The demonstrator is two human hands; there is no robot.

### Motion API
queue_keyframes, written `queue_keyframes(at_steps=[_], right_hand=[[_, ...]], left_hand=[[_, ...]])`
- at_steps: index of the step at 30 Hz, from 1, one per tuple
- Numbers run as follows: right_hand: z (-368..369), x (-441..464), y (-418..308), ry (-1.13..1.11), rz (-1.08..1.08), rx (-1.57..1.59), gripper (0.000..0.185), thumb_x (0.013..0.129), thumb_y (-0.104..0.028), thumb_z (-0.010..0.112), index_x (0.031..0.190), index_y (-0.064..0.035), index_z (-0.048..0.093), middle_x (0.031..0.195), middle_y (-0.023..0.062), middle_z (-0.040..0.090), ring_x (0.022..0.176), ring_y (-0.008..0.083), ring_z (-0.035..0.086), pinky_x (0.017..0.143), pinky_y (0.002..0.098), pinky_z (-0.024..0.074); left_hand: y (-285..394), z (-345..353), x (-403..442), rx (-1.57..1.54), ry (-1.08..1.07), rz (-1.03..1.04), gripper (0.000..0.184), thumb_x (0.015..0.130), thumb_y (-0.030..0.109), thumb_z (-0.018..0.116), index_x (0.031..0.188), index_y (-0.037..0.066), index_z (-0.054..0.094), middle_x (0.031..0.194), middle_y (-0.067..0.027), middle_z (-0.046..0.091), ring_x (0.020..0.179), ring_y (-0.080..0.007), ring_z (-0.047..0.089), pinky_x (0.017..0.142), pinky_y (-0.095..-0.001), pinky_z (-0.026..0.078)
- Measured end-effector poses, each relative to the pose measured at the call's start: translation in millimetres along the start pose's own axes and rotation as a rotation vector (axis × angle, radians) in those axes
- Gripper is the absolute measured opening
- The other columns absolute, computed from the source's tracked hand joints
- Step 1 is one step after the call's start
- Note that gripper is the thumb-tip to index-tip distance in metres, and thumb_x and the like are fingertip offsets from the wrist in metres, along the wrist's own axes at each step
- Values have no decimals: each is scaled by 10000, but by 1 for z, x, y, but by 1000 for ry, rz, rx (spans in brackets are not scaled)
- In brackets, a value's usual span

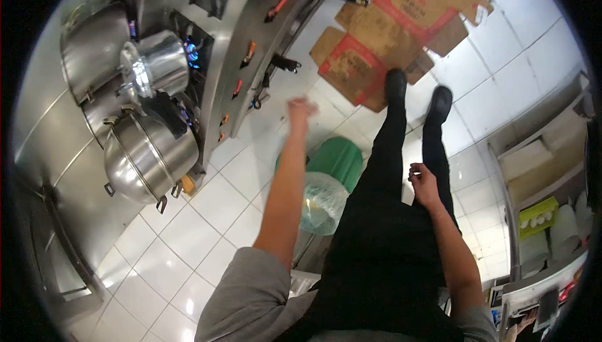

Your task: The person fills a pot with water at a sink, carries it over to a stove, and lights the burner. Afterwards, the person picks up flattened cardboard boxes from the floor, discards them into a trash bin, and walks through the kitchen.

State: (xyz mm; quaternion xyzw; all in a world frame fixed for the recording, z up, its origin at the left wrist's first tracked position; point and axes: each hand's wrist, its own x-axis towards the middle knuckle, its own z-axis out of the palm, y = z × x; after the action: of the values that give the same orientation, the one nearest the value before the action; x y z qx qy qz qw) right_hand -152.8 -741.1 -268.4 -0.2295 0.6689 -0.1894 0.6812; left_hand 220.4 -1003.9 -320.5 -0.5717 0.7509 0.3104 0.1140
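My left hand [301, 110] reaches out over the tiled floor, at the end of a stretched arm in a grey sleeve. Motion smears its fingers, so their pose is unclear. In the picture it lies close to the black handle [286, 63] sticking out from the stove front, and above a green bin [337, 163]. By my dark-clothed thigh hangs my right hand [424, 185], its fingers loosely curled and slightly apart, with nothing visible in it.
Flattened cardboard [389, 34] lies on the floor under one of my shoes. A stove with red and orange knobs [278, 7] carries a pressure cooker [157, 63] and a large steel pot [150, 157]; blue flames show. Shelves [533, 160] stand right, a bag-lined bin [323, 204] beside my leg.
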Motion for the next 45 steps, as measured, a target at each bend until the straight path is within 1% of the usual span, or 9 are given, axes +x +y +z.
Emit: queue_keyframes(at_steps=[2, 5, 12, 18, 26, 29, 37, 41, 45], right_hand=[[-20, -8, -18, 36, -60, 14, 236, 866, -69, 535, 1089, 9, 535, 873, 137, 626, 764, 188, 633, 692, 305, 500], [-59, -20, -13, 143, -156, -153, 257, 856, -101, 529, 1085, 14, 548, 871, 153, 639, 795, 234, 638, 732, 330, 498], [-198, -91, 12, 344, -17, -280, 283, 835, -190, 578, 1022, 22, 589, 895, 212, 647, 807, 329, 643, 713, 390, 497], [-268, -125, 75, 378, 58, -196, 272, 859, -138, 540, 1065, 34, 584, 807, 159, 655, 649, 203, 650, 484, 358, 486], [-258, -115, 51, 325, -96, -329, 329, 813, -246, 604, 983, 32, 655, 881, 175, 672, 788, 248, 641, 717, 341, 493], [-251, -118, 6, 299, -119, -359, 338, 810, -242, 610, 981, 46, 651, 916, 185, 668, 809, 238, 635, 739, 340, 487], [-252, -141, -75, 224, -130, -159, 284, 841, -154, 558, 1038, 51, 560, 831, 149, 621, 696, 235, 623, 552, 345, 503], [-259, -137, -78, 170, -104, -263, 288, 849, -167, 551, 1038, 51, 549, 846, 147, 615, 678, 249, 631, 545, 356, 516], [-251, -111, -69, 64, -167, -336, 293, 852, -182, 552, 1045, 39, 547, 859, 145, 617, 681, 249, 639, 534, 352, 516]], left_hand=[[59, 46, -25, 590, -338, 269, 352, 838, 275, 577, 1007, -35, 570, 965, -216, 587, 953, -352, 582, 951, -439, 398], [188, 53, -85, -439, -326, -379, 664, 861, 454, 528, 1246, -80, 436, 1263, -293, 458, 1184, -416, 437, 1036, -424, 322], [244, 1, -89, -433, -187, -164, 446, 813, 390, 591, 993, -17, 632, 986, -218, 635, 954, -351, 606, 819, -423, 471], [248, -58, -73, -443, -167, -226, 408, 796, 363, 590, 935, -15, 649, 891, -233, 643, 898, -343, 627, 790, -422, 484], [248, -53, -63, -147, -98, 21, 429, 809, 347, 586, 999, -37, 612, 1021, -239, 619, 957, -363, 606, 791, -444, 499], [229, -66, -61, -937, -265, -295, 345, 848, 346, 572, 917, 12, 621, 967, -194, 634, 854, -294, 645, 628, -429, 533], [67, -191, -91, -1774, 989, -385, 531, 883, 525, 509, 888, -5, 541, 633, -106, 554, 488, -224, 550, 443, -376, 483], [61, -291, -116, -1545, 929, -533, 778, 799, 580, 599, 1234, -48, 455, 1009, -157, 554, 807, -248, 596, 652, -388, 540], [55, -335, -92, -1604, 808, -483, 592, 784, 437, 680, 1117, -21, 507, 1011, -160, 546, 792, -260, 590, 628, -383, 535]])
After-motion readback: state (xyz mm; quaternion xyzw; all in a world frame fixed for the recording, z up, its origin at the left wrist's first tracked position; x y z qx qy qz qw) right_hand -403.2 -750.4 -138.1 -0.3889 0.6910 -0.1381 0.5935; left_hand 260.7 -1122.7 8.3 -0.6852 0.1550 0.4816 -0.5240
